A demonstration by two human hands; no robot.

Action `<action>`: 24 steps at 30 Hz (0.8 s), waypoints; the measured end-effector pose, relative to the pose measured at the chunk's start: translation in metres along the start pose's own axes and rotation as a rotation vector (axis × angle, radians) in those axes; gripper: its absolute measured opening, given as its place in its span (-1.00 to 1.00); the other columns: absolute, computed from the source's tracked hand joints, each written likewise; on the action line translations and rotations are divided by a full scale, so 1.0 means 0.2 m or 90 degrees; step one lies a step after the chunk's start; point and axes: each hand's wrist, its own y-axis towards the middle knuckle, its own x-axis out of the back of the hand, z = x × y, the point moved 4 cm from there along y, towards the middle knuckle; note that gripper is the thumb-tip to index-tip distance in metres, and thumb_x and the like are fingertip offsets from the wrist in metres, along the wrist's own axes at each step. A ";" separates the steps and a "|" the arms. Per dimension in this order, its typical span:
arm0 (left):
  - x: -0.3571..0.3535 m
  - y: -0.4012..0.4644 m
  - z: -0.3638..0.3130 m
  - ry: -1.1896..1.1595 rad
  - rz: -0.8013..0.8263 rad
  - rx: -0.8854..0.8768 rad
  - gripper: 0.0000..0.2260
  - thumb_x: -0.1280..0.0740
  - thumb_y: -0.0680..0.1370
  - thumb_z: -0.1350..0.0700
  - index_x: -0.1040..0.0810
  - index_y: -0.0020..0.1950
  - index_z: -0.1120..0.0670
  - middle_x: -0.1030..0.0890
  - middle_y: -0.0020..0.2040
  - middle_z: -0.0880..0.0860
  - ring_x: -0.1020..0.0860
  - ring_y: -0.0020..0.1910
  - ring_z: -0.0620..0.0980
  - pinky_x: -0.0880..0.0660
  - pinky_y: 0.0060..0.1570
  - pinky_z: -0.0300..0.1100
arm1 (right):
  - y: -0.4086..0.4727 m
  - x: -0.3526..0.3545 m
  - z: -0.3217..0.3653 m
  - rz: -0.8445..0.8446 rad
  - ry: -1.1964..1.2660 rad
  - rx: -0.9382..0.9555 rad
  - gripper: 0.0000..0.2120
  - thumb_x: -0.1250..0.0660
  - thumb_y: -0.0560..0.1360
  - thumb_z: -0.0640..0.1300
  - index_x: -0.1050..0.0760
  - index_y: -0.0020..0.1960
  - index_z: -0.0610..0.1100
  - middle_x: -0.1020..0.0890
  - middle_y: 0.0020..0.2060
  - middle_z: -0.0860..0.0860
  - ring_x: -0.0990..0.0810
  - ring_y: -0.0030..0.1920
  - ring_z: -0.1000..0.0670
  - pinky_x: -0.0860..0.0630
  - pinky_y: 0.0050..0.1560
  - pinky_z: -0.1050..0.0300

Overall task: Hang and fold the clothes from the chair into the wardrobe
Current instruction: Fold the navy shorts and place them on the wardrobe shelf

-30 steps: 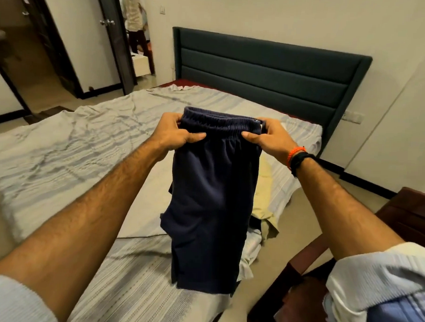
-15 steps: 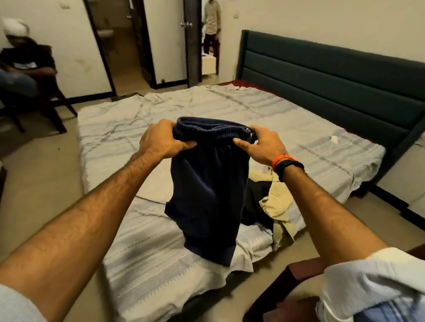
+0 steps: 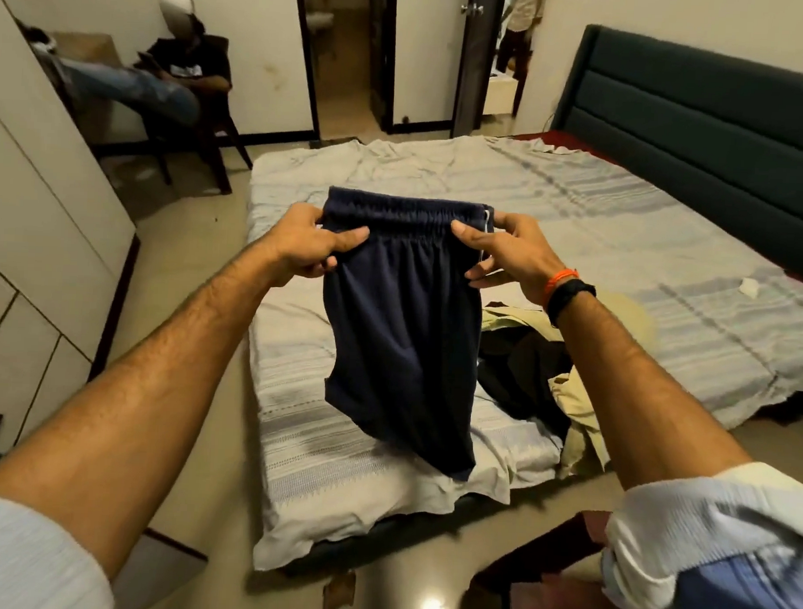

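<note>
Left hand (image 3: 308, 247): pinching the elastic waistband of the navy-blue jersey shorts (image 3: 403, 323).
Right hand (image 3: 507, 253): pinching the opposite end.
Purpose: probably lowering them flat onto the grey striped bed (image 3: 600, 230) for folding.

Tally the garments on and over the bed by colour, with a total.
Navy: 1, the shorts, held up by the left hand and right hand.
Black: 1, the garment on the bed.
Beige: 1, the garment beside it.
Total: 3.

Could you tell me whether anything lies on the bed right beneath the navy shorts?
Mostly not: under the navy shorts, held by left hand and right hand, the bed is bare sheet; a clothes pile lies just right.
</note>
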 end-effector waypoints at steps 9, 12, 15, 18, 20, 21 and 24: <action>0.06 0.48 0.26 -0.060 -0.033 0.080 -0.82 -0.48 0.50 0.17 -0.59 0.05 0.16 -0.65 0.05 0.13 -0.67 -0.31 0.12 -0.66 -0.25 -0.09 | 0.59 -0.22 -0.21 -0.005 -0.089 -0.047 -0.65 -0.43 0.53 -0.06 -0.52 0.26 -0.15 -0.63 0.15 -0.12 -0.71 -0.19 -0.19 -0.67 -0.14 -0.09; 0.10 0.81 0.27 -0.026 -0.039 0.060 -0.77 -0.46 0.52 0.14 -0.56 0.14 0.15 -0.64 0.09 0.14 -0.67 -0.16 0.16 -0.64 -0.09 0.01 | 0.92 -0.25 -0.24 -0.028 -0.114 -0.042 -0.65 -0.39 0.56 -0.10 -0.47 0.29 -0.20 -0.62 0.14 -0.15 -0.69 -0.12 -0.19 -0.66 -0.11 -0.10; 0.16 1.08 0.20 -0.001 -0.056 0.015 -0.79 -0.45 0.53 0.12 -0.56 0.13 0.11 -0.65 0.05 0.13 -0.68 -0.06 0.14 -0.64 -0.09 0.02 | 1.20 -0.24 -0.16 -0.063 -0.110 -0.011 -0.69 -0.37 0.57 -0.17 -0.44 0.26 -0.25 -0.59 0.11 -0.17 -0.65 -0.01 -0.16 -0.60 -0.32 0.21; 0.27 1.33 0.06 0.003 -0.082 -0.042 -0.73 -0.49 0.45 0.05 -0.58 0.11 0.02 -0.66 0.07 0.08 -0.64 0.06 0.11 -0.60 0.09 0.11 | 1.45 -0.21 -0.04 -0.108 -0.096 0.054 -0.73 -0.43 0.52 -0.15 -0.46 0.15 -0.19 -0.58 0.08 -0.15 -0.61 0.09 -0.19 -0.63 -0.17 0.18; 0.35 1.45 -0.03 0.004 -0.104 -0.090 -0.60 -0.50 0.40 0.00 -0.58 0.21 0.02 -0.66 0.12 0.03 -0.61 0.12 0.06 -0.57 0.16 0.10 | 1.59 -0.17 0.05 -0.131 -0.103 0.101 -0.69 -0.46 0.46 -0.07 -0.50 0.14 -0.13 -0.61 0.09 -0.13 -0.60 0.14 -0.18 -0.60 0.11 -0.13; 0.38 1.49 -0.08 0.008 -0.112 -0.116 -0.57 -0.51 0.43 0.02 -0.57 0.27 0.02 -0.64 0.16 0.03 -0.59 0.16 0.04 -0.56 0.19 0.08 | 1.64 -0.16 0.09 -0.137 -0.100 0.126 -0.68 -0.46 0.46 -0.07 -0.51 0.16 -0.12 -0.62 0.10 -0.11 -0.59 0.16 -0.16 -0.57 0.17 -0.18; 0.46 1.57 -0.21 0.021 -0.138 -0.175 -0.59 -0.47 0.51 0.10 -0.53 0.34 0.07 -0.61 0.24 0.02 -0.54 0.21 -0.01 -0.51 0.25 -0.02 | 1.73 -0.17 0.21 -0.148 -0.074 0.192 -0.76 -0.43 0.50 -0.17 -0.51 0.15 -0.11 -0.60 0.10 -0.14 -0.58 0.16 -0.13 -0.55 0.21 -0.14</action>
